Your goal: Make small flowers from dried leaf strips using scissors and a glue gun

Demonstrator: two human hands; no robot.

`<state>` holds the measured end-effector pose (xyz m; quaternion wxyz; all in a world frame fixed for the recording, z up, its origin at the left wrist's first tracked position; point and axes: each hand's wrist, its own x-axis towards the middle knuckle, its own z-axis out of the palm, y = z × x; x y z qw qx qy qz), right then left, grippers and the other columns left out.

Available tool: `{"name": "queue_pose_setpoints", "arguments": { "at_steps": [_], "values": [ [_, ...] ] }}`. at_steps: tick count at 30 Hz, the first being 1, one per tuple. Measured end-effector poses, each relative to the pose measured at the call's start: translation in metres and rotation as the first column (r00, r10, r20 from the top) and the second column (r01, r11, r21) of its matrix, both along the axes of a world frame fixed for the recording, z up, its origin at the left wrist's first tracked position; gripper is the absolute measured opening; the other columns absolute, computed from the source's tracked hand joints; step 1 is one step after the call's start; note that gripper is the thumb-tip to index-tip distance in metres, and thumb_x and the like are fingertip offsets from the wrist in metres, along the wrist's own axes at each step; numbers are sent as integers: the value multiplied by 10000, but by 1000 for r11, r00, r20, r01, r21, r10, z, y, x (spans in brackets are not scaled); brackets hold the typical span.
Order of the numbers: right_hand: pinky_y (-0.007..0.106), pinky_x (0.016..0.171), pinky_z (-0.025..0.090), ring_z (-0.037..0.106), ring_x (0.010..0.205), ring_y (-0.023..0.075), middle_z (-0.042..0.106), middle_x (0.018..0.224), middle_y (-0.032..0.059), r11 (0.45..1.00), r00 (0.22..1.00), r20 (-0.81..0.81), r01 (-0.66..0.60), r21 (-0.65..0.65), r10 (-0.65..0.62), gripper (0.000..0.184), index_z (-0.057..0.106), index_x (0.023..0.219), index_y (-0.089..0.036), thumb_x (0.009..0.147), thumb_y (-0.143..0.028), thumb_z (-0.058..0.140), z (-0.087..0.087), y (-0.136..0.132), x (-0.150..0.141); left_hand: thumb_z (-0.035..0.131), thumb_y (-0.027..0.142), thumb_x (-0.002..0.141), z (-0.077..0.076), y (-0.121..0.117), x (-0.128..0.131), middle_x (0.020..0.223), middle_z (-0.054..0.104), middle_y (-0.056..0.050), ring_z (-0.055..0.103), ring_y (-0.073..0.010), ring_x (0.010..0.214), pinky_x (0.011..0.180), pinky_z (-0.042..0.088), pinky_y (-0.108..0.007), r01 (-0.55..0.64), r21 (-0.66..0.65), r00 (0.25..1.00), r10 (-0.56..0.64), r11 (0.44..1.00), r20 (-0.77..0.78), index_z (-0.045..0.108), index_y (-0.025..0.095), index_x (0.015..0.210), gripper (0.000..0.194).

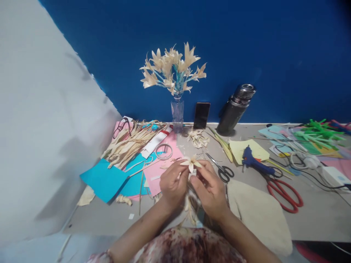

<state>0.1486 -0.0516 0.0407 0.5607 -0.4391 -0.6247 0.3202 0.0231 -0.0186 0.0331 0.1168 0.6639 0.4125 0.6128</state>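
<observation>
A cream-coloured handmade flower (191, 164) with pointed petals is held between both hands, over the near middle of the table. My left hand (174, 182) is closed, its fingertips at the flower's left petals. My right hand (210, 186) pinches from the other side, thumb and forefinger close under the petals. The flower's lower part is hidden by my fingers. Just beyond my right hand lie black-handled scissors (225, 173). Under my hands, near my lap, are loose dry strips (191, 208). Pink paper (153, 179) lies beside my left hand.
A clear vase (177, 115) of similar flowers (175, 67) stands by the wall, with a phone (202, 115) and a dark flask (236, 109). Dry husk strips (134, 142) and blue paper (104, 179) lie left. A glue gun (256, 162), red-handled scissors (286, 193) and cables lie right.
</observation>
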Motion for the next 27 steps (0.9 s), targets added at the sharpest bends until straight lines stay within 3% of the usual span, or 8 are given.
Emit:
{"name": "queue_pose_setpoints", "arguments": {
  "at_steps": [3,8,13,15,19,23,27],
  "values": [
    [298,790,500,592,944,191,596,1071,64,999,1000,-22,-10,33,11,347,674,1246,-266,923,-180,582,-2,-1,2,685,96,807,7,4,-5,718,727,-17,675,-143,675,655,515,-236,135,-117,980,-115,984,161,706,187,736,117],
    [293,727,482,573,854,158,574,1096,57,993,976,-181,-120,21,122,346,672,1241,-303,933,-170,585,-12,-2,3,775,140,738,12,16,-13,694,679,-16,627,-141,673,644,492,-243,438,-217,840,-311,873,444,700,178,695,95],
    [294,713,469,552,814,149,585,1083,59,983,965,-192,-181,6,179,332,688,1210,-289,926,-155,582,-12,-2,4,821,159,697,10,21,-15,707,623,-3,580,-127,675,633,466,-229,501,-224,785,-330,836,524,677,179,717,147],
    [293,705,464,543,796,146,584,1068,58,987,978,-133,-161,0,160,326,686,1209,-275,924,-158,577,-10,-2,5,815,181,710,10,22,-16,752,625,-15,581,-134,698,640,469,-236,488,-241,807,-328,839,491,700,181,773,131],
    [289,706,478,553,785,143,588,1077,63,989,989,-35,-143,-28,142,297,690,1190,-240,920,-188,578,-8,-2,8,705,205,832,6,22,-18,843,669,-67,627,-175,801,722,504,-286,414,-228,896,-351,881,272,740,171,814,52],
    [273,691,483,549,761,140,600,1034,52,989,986,97,-128,-69,134,307,668,1201,-221,916,-196,558,-4,-1,10,628,149,891,-1,21,-20,864,691,-60,651,-163,814,729,512,-278,308,-101,951,-305,946,39,738,183,862,119],
    [299,751,482,574,837,181,618,1014,75,999,952,304,-25,-39,36,254,657,1137,-186,911,-201,541,1,-1,8,578,130,920,-8,21,-18,872,691,-62,651,-149,806,711,518,-262,197,31,973,-192,980,-128,728,184,899,161]
  ]
}}
